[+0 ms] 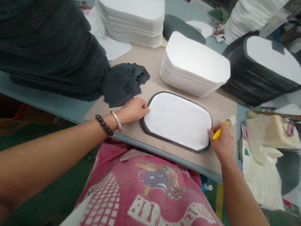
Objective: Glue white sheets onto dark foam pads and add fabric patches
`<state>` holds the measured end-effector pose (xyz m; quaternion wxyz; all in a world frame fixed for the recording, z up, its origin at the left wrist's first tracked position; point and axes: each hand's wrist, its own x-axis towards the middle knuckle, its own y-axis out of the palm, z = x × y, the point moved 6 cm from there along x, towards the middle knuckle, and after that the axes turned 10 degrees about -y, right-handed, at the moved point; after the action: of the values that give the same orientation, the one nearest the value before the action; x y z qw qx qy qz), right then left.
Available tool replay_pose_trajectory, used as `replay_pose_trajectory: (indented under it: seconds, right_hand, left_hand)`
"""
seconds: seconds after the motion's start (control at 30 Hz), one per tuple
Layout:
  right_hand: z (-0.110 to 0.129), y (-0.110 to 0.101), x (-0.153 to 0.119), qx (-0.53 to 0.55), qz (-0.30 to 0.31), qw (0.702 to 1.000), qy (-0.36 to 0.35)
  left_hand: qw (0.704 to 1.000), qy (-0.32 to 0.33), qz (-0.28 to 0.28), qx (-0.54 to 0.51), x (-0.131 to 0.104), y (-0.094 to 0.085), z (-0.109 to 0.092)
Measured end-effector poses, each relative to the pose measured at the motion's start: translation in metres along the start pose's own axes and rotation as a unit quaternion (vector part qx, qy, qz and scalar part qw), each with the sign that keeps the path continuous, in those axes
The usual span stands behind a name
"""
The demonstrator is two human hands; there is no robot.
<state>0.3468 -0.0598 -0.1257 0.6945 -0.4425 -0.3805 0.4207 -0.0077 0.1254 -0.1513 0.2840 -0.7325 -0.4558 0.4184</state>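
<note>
Left hand (134,111) curled closed against white panel (177,120), arm (55,152) outstretched, right hand (223,142) gripping yellow brush (217,133), forearm (239,189) angled inward

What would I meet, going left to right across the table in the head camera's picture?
Tall dark stack, left hand, black-edged white panel, right hand holding a yellow-handled brush, pale cloth.

Black stack (47,47) is cropped above; brush bristles (231,120) seem blurred.

A white-capped bottle (205,184) is near a yellow floor stripe (219,200); cardboard boxes (10,126) sit far left.
</note>
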Motion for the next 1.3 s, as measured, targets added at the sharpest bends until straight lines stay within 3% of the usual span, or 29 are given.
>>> replay_pose_trajectory:
  seconds: [0.43, 1.07, 1.3]
  right_hand:
    - [-0.005, 0.013, -0.003, 0.006, -0.027, 1.0, 0.004]
    - [-0.007, 0.018, -0.003, -0.003, -0.002, 1.0, -0.003]
    - [-0.005, 0.021, -0.009, -0.058, 0.012, 0.998, 0.005]
  left_hand:
    - [1.0, 0.01, -0.001, 0.005, 0.004, 0.002, 0.005]
    - [1.0, 0.001, 0.022, -0.022, 0.005, 0.005, 0.008]
    - [0.999, -0.014, 0.029, -0.019, 0.006, 0.004, 0.015]
